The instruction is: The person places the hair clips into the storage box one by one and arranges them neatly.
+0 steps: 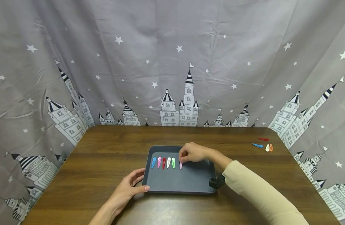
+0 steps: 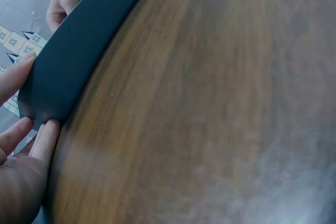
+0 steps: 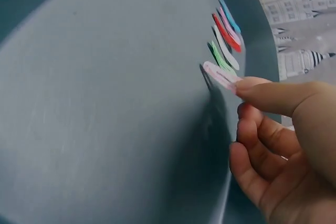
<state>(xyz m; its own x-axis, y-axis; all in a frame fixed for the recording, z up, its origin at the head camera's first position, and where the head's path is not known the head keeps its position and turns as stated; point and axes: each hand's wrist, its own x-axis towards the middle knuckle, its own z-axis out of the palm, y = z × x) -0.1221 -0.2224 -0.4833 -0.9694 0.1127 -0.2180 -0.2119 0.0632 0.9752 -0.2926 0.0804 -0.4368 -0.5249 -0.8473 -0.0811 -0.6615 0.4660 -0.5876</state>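
Note:
A dark grey tray (image 1: 183, 184) lies on the wooden table. My left hand (image 1: 130, 186) holds its near left corner, with the thumb and fingers on the outer wall (image 2: 68, 61). Inside the tray my right hand (image 1: 192, 152) pinches a light pink hair clip (image 3: 218, 74) by one end, between thumb and forefinger. To the left of that clip a row of snap hair clips stretches across the tray: blue (image 1: 154, 162), pink (image 1: 159, 162), red (image 1: 164, 163), white (image 1: 168, 162) and green (image 1: 173, 162).
At the table's far right lie more clips: red (image 1: 263, 139), blue (image 1: 258, 145), white (image 1: 267, 147) and orange (image 1: 271, 147). A grey curtain (image 1: 211, 56) with castles and stars hangs behind the table. A black band (image 1: 216, 182) is around the right wrist.

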